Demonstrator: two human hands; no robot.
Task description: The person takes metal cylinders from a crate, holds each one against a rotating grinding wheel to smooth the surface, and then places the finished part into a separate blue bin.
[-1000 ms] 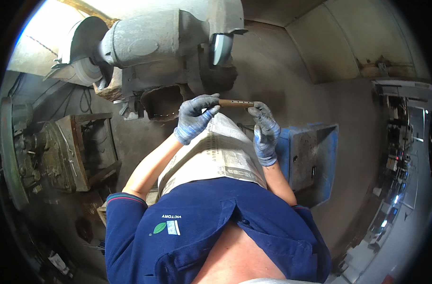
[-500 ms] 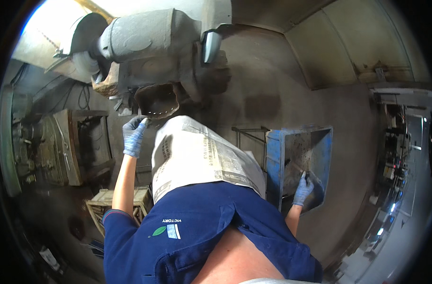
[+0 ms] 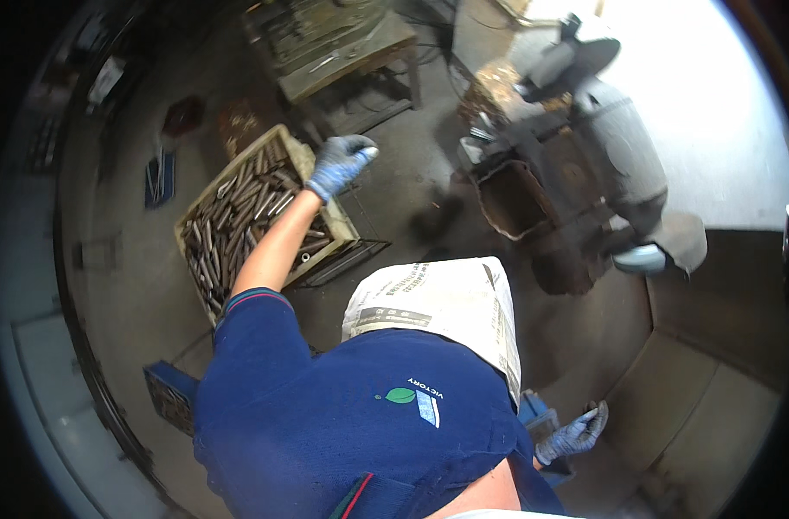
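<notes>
My left hand (image 3: 341, 164), in a blue-grey knit glove, hovers over the near right rim of a yellowish crate (image 3: 338, 227) heaped with rusty metal rods (image 3: 239, 203). Its fingers are bent together against the thumb. A pale tip shows at the fingertips, but I cannot make out whether it is a held piece or the glove. At lower right my right hand (image 3: 574, 435), gloved alike, is held out beside a blue bin (image 3: 533, 406), fingers loosely bent and apart, with no held thing visible. My body hides most of that bin.
A grinding machine (image 3: 623, 147) with a wheel guard and a dark open tray (image 3: 511, 201) stands at upper right. A metal workbench (image 3: 351, 65) is at the top. Another blue box (image 3: 171, 394) lies at left. White sacking (image 3: 437, 298) covers my lap.
My view has swung left. My left hand has gone from beside the grinder's tray to above the crate of rods. My right hand has come out from over the blue bin.
</notes>
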